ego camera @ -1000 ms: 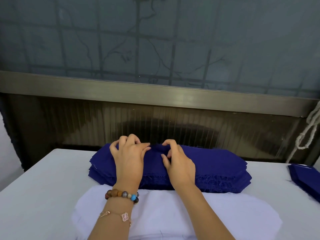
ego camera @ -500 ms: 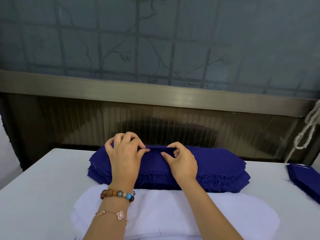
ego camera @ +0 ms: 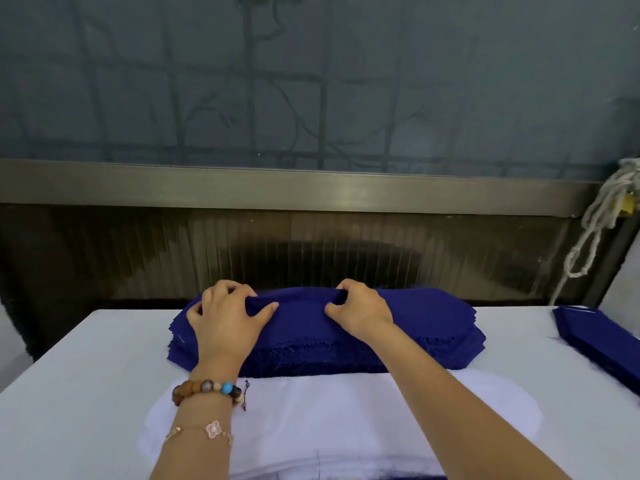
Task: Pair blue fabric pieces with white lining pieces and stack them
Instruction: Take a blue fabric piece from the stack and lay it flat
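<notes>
We see that the hands have spread apart since a second ago. The left hand point(ego camera: 228, 317) and right hand point(ego camera: 360, 308) each pinch the top blue piece point(ego camera: 301, 311) at its far edge, fingers curled over it. Beneath both grips lies the blue stack point(ego camera: 426, 327). Nearer than the wrists sits the white lining pile point(ego camera: 346, 420), and well right of the right hand lies another blue pile point(ego camera: 602, 337).

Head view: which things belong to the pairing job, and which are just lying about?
Job: blue fabric stack; top blue piece, pinched by left hand and right hand; white lining stack.
Lying about: rope at right; beaded bracelet; blue pile at right edge, untouched, role unclear.
</notes>
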Tool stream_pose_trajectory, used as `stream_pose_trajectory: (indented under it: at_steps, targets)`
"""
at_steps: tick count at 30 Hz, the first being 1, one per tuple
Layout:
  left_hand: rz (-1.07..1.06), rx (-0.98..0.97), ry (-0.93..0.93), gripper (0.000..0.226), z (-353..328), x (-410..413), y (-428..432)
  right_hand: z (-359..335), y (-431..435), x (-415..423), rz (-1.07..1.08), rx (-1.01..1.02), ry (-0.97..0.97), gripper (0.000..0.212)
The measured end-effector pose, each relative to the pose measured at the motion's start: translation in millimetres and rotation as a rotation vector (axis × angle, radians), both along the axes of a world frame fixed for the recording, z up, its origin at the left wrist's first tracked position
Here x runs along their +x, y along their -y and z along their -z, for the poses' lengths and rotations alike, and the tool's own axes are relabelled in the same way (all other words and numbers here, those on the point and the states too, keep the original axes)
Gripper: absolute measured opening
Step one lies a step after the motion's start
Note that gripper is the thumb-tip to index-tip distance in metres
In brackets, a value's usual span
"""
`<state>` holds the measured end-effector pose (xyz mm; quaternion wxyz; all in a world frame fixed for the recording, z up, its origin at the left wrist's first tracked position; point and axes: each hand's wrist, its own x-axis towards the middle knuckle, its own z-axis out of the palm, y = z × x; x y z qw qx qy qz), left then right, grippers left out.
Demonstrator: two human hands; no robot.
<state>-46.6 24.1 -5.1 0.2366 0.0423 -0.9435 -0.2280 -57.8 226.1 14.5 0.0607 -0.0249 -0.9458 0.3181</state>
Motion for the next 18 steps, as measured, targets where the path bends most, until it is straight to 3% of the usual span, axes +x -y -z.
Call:
stream_pose_trajectory:
  at_steps: [4, 7, 13, 18]
  targets:
    - [-0.074, 0.018, 0.064, 0.035, -0.5, 1.6, 5.6, -18.2, -27.1, 0.8, -0.042, 0.001, 0.217, 0.044]
    - [-0.139, 0.051, 0.094, 0.036, -0.4, 1.6, 9.7, -22.9, -52.3, 3.6, -0.006, -0.01, 0.293, 0.025]
    - [-0.224, 0.182, 0.156, 0.038, 0.6, -0.6, 18.6, -24.1, -105.2, 11.9, 0.15, 0.018, 0.307, 0.01]
    - [-0.257, 0.331, 0.209, 0.046, 1.0, -5.1, 33.7, -17.1, -142.0, 18.2, 0.329, 0.002, 0.218, 0.016]
